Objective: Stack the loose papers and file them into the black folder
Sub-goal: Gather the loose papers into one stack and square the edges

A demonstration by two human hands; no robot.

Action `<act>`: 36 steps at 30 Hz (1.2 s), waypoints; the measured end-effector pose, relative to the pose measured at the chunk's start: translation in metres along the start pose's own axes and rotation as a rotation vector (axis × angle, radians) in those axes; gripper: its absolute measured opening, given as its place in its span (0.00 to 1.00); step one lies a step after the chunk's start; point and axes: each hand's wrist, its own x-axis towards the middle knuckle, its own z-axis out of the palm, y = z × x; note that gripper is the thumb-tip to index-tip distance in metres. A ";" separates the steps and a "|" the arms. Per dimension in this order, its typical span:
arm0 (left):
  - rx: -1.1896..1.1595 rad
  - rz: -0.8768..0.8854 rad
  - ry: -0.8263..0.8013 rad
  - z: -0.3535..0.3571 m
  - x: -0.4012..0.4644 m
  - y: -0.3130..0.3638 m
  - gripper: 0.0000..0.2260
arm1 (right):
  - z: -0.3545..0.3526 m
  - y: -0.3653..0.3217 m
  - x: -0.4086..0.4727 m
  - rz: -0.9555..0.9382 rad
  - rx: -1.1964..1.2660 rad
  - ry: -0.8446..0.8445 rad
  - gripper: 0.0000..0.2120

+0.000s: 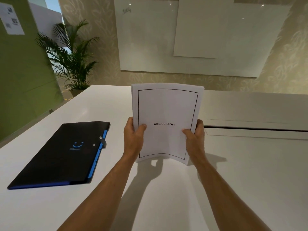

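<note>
Two bare forearms reach in from the bottom edge, with no sleeves, cuffs or gloves on them anywhere below the fingers. The left hand (133,137) has no ring, watch or band at the wrist behind its fingers. The right hand (195,139) is equally plain, its wrist uncovered. Both arms are slim and show faint tendon lines behind the knuckles. The thumbnails, at the thumb tips, are short and unpainted.

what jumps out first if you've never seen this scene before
The stack of papers stands upright at centre, its front page reading BIBLIOGRAPHY, gripped at each side by the left hand and right hand. To the left, the black folder with blue edging lies closed on the white table.
</note>
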 end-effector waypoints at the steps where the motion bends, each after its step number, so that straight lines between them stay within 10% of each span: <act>1: -0.006 -0.003 -0.002 0.000 0.000 0.000 0.10 | 0.000 0.000 -0.001 -0.011 0.007 0.017 0.15; 36: 0.041 0.051 -0.030 0.000 0.009 0.007 0.10 | 0.000 0.008 0.008 -0.108 -0.234 0.049 0.08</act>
